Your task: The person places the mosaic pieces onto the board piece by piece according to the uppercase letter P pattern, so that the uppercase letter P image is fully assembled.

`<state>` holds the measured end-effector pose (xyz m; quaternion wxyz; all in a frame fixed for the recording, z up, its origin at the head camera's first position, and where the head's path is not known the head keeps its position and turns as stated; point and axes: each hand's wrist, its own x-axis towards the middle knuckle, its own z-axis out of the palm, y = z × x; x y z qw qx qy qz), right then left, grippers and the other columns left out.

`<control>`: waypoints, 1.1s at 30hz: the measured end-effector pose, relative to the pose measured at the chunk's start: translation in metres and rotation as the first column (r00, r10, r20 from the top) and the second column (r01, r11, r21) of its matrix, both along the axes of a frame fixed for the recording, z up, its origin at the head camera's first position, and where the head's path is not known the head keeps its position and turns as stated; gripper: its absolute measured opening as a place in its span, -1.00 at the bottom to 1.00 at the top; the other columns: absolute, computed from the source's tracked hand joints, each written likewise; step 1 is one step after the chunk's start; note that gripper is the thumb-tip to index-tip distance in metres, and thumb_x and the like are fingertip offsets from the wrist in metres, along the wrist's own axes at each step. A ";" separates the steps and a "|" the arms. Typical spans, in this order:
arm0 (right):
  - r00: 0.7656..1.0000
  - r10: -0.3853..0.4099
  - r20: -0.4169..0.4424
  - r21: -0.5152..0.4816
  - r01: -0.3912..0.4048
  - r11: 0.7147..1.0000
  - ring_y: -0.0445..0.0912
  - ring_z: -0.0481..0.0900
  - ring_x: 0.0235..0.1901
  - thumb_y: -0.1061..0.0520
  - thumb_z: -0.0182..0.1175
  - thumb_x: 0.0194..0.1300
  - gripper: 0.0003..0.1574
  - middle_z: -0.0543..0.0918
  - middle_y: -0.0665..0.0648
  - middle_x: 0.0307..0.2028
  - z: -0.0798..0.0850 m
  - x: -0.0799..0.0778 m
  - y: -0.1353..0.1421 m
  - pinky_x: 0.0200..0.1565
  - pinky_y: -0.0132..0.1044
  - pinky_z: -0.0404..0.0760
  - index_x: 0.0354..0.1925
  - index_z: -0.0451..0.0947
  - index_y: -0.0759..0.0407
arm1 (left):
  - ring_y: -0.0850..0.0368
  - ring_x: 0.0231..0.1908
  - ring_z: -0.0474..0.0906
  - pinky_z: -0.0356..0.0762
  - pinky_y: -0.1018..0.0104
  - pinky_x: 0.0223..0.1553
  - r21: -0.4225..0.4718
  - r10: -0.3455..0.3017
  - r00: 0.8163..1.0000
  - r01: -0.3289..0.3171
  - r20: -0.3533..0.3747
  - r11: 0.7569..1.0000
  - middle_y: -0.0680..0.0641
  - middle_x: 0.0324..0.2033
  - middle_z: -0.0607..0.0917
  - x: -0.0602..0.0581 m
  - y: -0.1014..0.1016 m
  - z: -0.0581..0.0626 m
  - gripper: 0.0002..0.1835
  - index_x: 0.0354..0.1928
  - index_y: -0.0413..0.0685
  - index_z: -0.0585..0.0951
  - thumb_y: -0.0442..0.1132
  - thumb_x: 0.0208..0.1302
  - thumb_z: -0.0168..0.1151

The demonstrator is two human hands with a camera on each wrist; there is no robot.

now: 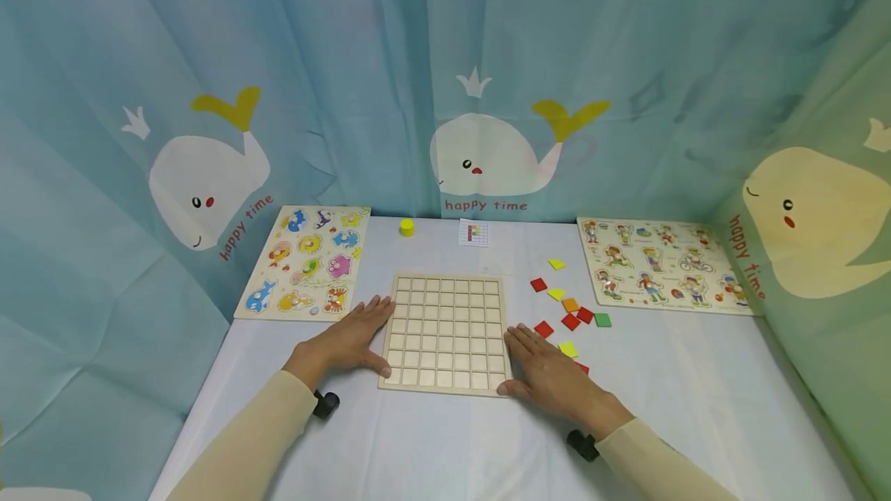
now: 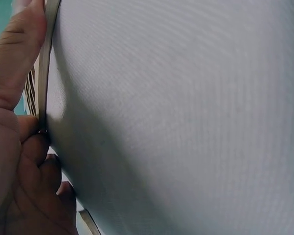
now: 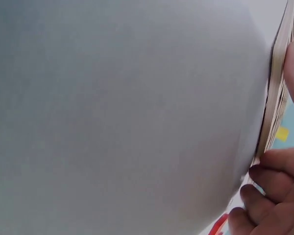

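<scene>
In the head view a square wooden board (image 1: pixel 445 335) with a grid of shallow square cells lies flat on the table. At its left edge my left hand (image 1: pixel 344 340) rests with fairly straight fingers, the thumb on the near left corner. My right hand (image 1: pixel 546 373) touches the right edge, its thumb by the near right corner. Each wrist view shows the board's side edge (image 2: pixel 45 73) (image 3: pixel 274 93) against thumb and fingers. Right of the board are scattered small square tiles: several red tiles (image 1: pixel 544 328), several yellow tiles (image 1: pixel 568 349), an orange tile (image 1: pixel 571 305) and a green tile (image 1: pixel 602 320).
A sea-animal puzzle board (image 1: pixel 306 261) lies at the back left, a sports-figure puzzle board (image 1: pixel 661 265) at the back right. Between them sit a yellow cylinder (image 1: pixel 407 227) and a small printed card (image 1: pixel 474 233). Blue whale-print curtains (image 1: pixel 362 60) enclose the white table (image 1: pixel 431 447).
</scene>
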<state>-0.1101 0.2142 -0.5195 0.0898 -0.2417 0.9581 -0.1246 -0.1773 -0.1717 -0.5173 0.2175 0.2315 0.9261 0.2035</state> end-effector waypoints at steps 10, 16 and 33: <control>0.980 -0.187 0.065 -0.224 0.198 0.954 0.27 0.32 0.52 -0.17 0.42 0.37 -0.02 0.40 0.26 0.53 0.010 -0.017 0.026 0.48 0.31 0.38 0.56 0.33 0.20 | -0.09 0.70 -0.21 -0.24 -0.05 0.71 0.004 0.014 1.000 -0.014 0.008 1.000 -0.13 0.70 -0.02 0.000 0.001 0.000 0.39 0.70 -0.13 0.01 0.21 -0.03 0.65; 0.926 -0.353 0.135 -0.353 0.378 0.856 0.31 0.54 0.33 -0.02 0.40 0.42 -0.12 0.46 0.36 0.46 0.014 -0.035 0.052 0.31 0.30 0.58 0.55 0.32 0.19 | -0.08 0.70 -0.22 -0.25 -0.07 0.71 0.004 0.013 1.000 -0.014 0.016 1.000 -0.12 0.70 -0.03 -0.001 0.001 -0.002 0.39 0.70 -0.13 0.00 0.22 -0.01 0.64; 0.829 -0.481 0.286 -0.449 0.559 0.697 0.38 0.51 0.34 0.09 0.26 0.53 -0.22 0.44 0.45 0.42 0.011 -0.078 0.077 0.22 0.17 0.70 0.60 0.29 0.09 | -0.06 0.70 -0.22 -0.27 -0.05 0.71 0.019 0.027 0.999 -0.027 0.023 0.999 -0.09 0.70 -0.03 0.001 0.000 -0.002 0.37 0.70 -0.11 0.01 0.20 0.00 0.64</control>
